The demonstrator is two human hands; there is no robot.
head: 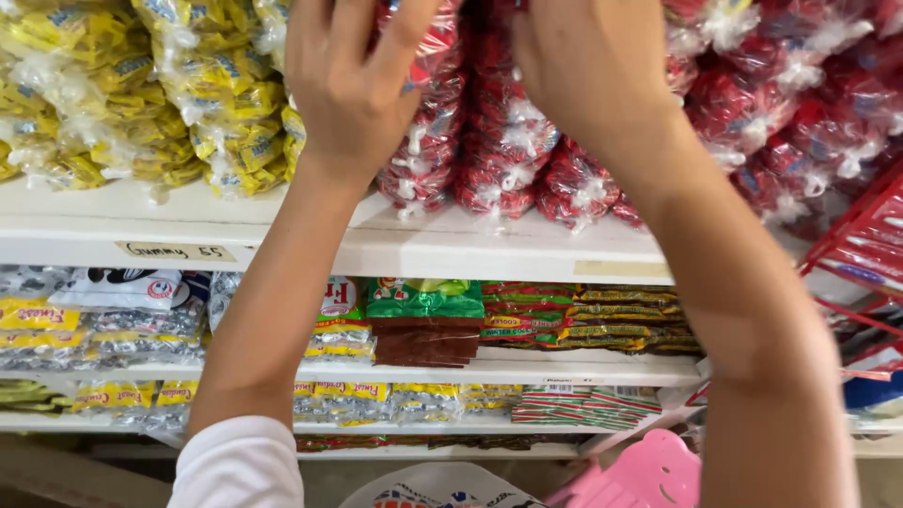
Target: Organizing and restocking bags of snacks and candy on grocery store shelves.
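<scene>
Shelves of wrapped sweets fill the view, and both of the person's arms reach up to the top shelf (pixel 188 226), where clear bags of red candy (pixel 499 141) are stacked side by side in a crowded row. The left hand (pixel 353 85) rests against the front of the red bags just where they meet the bags of yellow candy (pixel 207 94); its fingers are spread and slightly curled, pressing on the plastic rather than clamped round anything I can make out. The right hand (pixel 588 71) is turned with its back to the camera and pushed in among the red bags, so its fingers are hidden and I cannot tell whether it grips a bag or only touches one.

As a judgement, the work looks to be in the middle: the red bags already sit on the shelf in a dense heap, reaching to the front edge, and no bag has been lifted clear of the pile. Whether bags are being packed in, straightened or pulled out does not show.

Below, the lower shelves (pixel 527 369) carry flat packets in green, brown, silver and yellow, stacked neatly and untouched. A red wire rack (pixel 861 254) stands at the right edge, and a pink plastic thing (pixel 649 475) sits near the bottom, well apart from both hands. A white sleeve (pixel 235 466) covers the left upper arm.
</scene>
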